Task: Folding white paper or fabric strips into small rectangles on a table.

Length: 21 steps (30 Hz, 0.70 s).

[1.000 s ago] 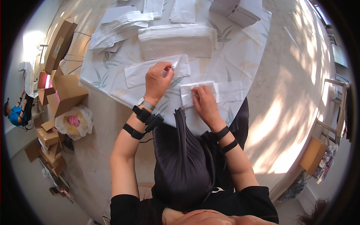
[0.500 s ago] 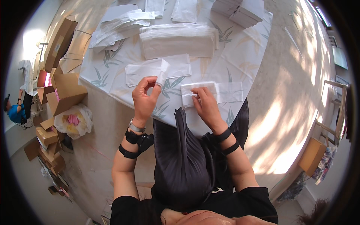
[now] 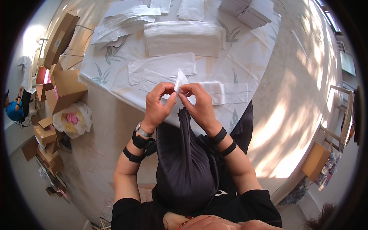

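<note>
Left hand (image 3: 158,105): thumb and forefinger nipped together on the white sleeve (image 3: 180,79), mid-frame, other fingers loosely curled
Right hand (image 3: 201,104): pinched on it too, fingertips right beside the left's
White sleeve: tip pokes up between them; stuff this thin probably creases easy, so imo light pinch near the edge, thumbs level
White packet (image 3: 214,90): right of centre on the counter (image 3: 251,53); half a second ago the right hand was on it, now it's off
</note>
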{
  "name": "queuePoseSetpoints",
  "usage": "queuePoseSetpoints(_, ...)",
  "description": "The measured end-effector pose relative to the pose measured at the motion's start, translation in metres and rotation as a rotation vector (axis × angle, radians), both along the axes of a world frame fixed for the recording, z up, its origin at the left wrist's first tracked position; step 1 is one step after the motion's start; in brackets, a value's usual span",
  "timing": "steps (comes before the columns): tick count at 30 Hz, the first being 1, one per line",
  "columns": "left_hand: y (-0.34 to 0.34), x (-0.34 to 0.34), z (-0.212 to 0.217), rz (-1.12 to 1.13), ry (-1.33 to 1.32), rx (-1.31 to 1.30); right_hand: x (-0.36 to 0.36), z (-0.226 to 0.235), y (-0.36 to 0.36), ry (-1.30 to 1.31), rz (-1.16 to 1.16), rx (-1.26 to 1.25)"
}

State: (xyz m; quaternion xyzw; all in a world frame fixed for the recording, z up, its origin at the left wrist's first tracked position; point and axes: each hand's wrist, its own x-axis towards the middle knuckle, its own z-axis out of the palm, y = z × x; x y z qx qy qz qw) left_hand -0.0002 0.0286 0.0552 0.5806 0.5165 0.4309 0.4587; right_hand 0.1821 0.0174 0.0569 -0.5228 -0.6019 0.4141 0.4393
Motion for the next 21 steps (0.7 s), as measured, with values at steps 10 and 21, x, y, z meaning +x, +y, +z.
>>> queuePoseSetpoints(10, -0.003, -0.001, 0.001, 0.015, 0.011, -0.039, -0.005, -0.002, 0.0, 0.004, -0.012, 0.012)
queuePoseSetpoints(21, -0.002, -0.001, 0.017, -0.029, 0.156, 0.132, -0.004, 0.003, -0.003, 0.007, 0.005, 0.013)
